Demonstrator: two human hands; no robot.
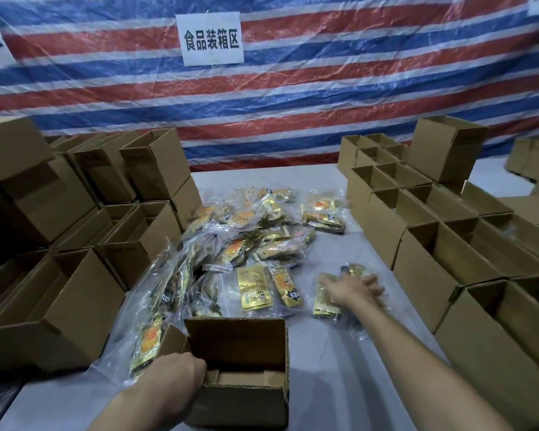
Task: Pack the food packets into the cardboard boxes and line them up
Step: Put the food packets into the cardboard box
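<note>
Left hand (176, 376): nearest of all, on the left wall of the near box (240, 337); the fingers curl over the rim and clamp the wall, their tips hidden inside.
Near box: open at the top, standing on the worktop (339, 384) at the near centre; only folded bottom flaps show inside, and its near wall is partly cut off by the forearm.
Right hand (355, 287): stretched out to the right of the near box, lying on a clear bag of packets (325, 298); the fingers are blurred, so I cannot tell whether they grip the bag or only rest on it.
Clear bag of packets: flat on the worktop, its right part hidden under the hand.
Pile of food packets (246, 234): gold and orange packets in clear wrapping, heaped mid-worktop from beside the near box to the far centre; print too small to read.
Left boxes (75, 293): stacked along the left edge, tops open, interiors dark and contents not visible.
Right boxes (427, 275): open boxes in touching rows along the right edge, one more standing on top at the far end; interiors in shadow.
Tarpaulin (293, 104): red, white and blue stripes behind the worktop.
Sign (210, 38): white sheet with dark characters on the tarpaulin; another at far left is cut off.
</note>
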